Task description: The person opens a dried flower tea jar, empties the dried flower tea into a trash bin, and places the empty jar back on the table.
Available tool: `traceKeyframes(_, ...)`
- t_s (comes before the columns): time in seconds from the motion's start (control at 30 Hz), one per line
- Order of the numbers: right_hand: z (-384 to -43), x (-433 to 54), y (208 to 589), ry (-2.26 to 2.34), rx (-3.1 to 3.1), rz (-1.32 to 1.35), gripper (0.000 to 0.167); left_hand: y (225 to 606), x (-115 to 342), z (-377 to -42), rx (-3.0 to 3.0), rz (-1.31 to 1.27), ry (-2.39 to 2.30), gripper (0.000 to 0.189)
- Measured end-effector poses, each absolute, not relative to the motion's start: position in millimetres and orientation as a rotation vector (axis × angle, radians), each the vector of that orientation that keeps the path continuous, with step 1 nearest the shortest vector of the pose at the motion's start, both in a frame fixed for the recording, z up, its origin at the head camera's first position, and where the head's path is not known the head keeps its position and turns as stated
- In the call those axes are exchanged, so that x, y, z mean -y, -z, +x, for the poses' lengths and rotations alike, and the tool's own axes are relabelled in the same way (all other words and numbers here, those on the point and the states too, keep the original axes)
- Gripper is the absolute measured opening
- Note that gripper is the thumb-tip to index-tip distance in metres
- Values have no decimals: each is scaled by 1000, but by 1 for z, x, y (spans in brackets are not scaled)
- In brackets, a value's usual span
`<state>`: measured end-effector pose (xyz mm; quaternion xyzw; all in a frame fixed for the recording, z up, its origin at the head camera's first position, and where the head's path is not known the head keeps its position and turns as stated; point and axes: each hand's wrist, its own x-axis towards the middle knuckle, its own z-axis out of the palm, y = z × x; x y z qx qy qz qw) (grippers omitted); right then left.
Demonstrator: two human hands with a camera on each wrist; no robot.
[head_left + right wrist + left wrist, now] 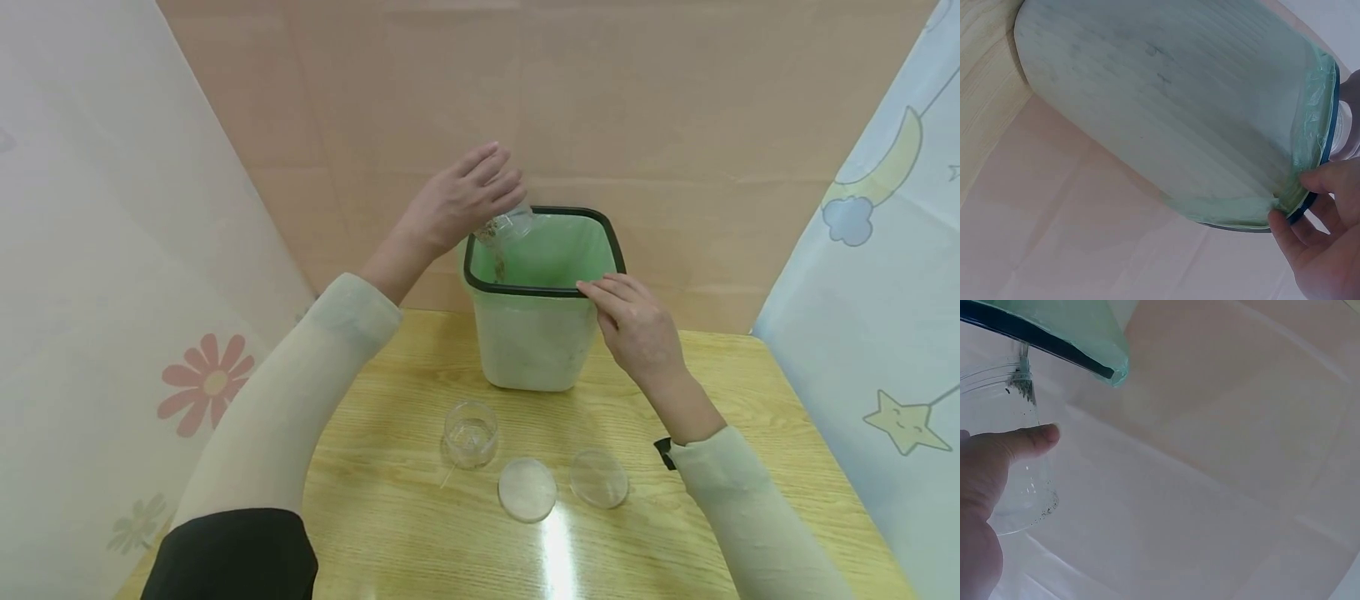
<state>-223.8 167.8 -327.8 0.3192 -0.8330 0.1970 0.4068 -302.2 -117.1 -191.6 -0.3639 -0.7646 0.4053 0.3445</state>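
Note:
My left hand (471, 196) grips a clear plastic jar (516, 223) and tips it mouth-down over the left side of a waste bin (532, 342). Dry brownish bits (499, 265) fall from the jar into the bin. In the left wrist view, the thumb lies along the jar wall (1029, 481), and dark bits (1024, 384) gather at its neck. The bin is whitish, with a green liner (558, 246) under a black rim (540, 292). At the near right corner, my right hand (637, 325) pinches that rim and liner; its fingers (1285, 234) show in the right wrist view.
A second clear round jar (471, 435) stands on the wooden table (390, 517) in front of the bin. Two round clear lids, one whitish (527, 490) and one more see-through (598, 479), lie beside it. A tan paper backdrop (405, 92) rises behind the bin.

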Motion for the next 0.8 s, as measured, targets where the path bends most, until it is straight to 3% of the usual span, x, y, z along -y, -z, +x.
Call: traceKeyframes(0.8, -227, -170, 324, -502, 2114, 803, 38, 196, 108, -309, 1645, -991, -1118, 64)
